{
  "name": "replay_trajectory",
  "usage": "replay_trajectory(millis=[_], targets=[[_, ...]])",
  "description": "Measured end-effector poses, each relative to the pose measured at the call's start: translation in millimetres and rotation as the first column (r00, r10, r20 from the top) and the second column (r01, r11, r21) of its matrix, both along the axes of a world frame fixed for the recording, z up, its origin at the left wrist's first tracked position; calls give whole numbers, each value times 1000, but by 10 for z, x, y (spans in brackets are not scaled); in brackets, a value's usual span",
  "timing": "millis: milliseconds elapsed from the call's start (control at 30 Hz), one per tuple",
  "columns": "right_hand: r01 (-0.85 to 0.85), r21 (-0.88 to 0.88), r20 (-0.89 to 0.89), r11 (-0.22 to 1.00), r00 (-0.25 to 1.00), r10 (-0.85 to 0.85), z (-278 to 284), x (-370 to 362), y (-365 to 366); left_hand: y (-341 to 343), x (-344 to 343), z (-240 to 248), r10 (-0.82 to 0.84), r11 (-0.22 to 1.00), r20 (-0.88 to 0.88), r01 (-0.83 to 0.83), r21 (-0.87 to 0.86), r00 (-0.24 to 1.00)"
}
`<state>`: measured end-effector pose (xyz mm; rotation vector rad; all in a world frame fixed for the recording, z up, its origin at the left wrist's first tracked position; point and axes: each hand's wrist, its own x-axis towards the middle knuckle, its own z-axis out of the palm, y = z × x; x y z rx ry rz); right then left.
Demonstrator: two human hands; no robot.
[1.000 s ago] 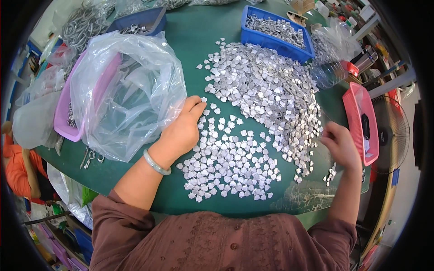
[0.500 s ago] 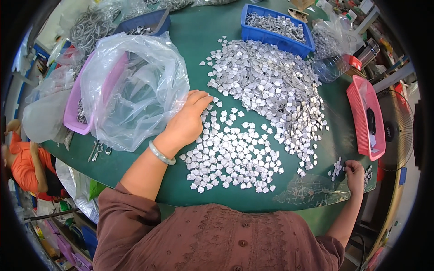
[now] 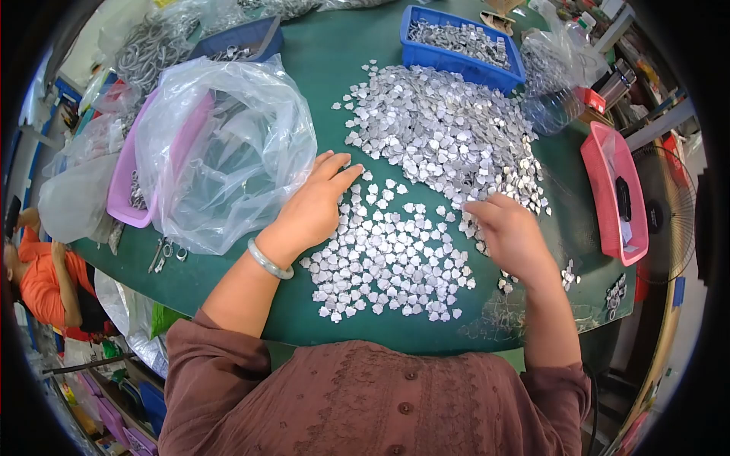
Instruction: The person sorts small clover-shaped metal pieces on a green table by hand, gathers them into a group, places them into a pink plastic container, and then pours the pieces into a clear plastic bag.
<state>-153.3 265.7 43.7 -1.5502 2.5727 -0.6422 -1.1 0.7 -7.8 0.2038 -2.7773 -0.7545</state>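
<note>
Small flat silver-grey metal pieces with scalloped edges lie in a large heap (image 3: pixel 441 125) on the green table. Nearer me is a looser single-layer patch of the same pieces (image 3: pixel 388 266). My left hand (image 3: pixel 313 204) rests at the patch's upper left with fingers stretched out, beside the rim of a clear plastic bag (image 3: pixel 236 167). My right hand (image 3: pixel 509 235) is over the lower edge of the heap, its fingers bent and drawn together at the tips. Whatever is between those fingertips is too small or hidden to make out.
A blue bin (image 3: pixel 464 53) of metal parts stands behind the heap. On the right are a pink basket (image 3: pixel 595 171) and a fan (image 3: pixel 661 216). The bag covers part of a purple bin (image 3: pixel 122 178). Another person (image 3: pixel 49 277) is at the far left.
My right hand has come from the small cluster near the right table edge, leftward and away from me, to the heap's lower edge. My left hand has hardly moved.
</note>
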Motion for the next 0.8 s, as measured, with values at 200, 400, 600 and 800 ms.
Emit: replay_trajectory(millis=[200, 400, 600, 800], targets=[[-106, 215, -12, 971, 994, 111, -93, 125, -645, 18, 48, 44, -90, 995, 26, 92, -50, 996], [-126, 383, 15, 915, 991, 131, -69, 120, -765, 38, 77, 63, -162, 981, -36, 157, -115, 986], [-163, 349, -14, 923, 984, 179, -126, 190, -743, 29, 85, 39, -159, 986, -70, 156, -53, 985], [-162, 321, -19, 933, 984, 178, -95, 131, -703, 31, 71, 41, -144, 990, -71, 144, -8, 987]])
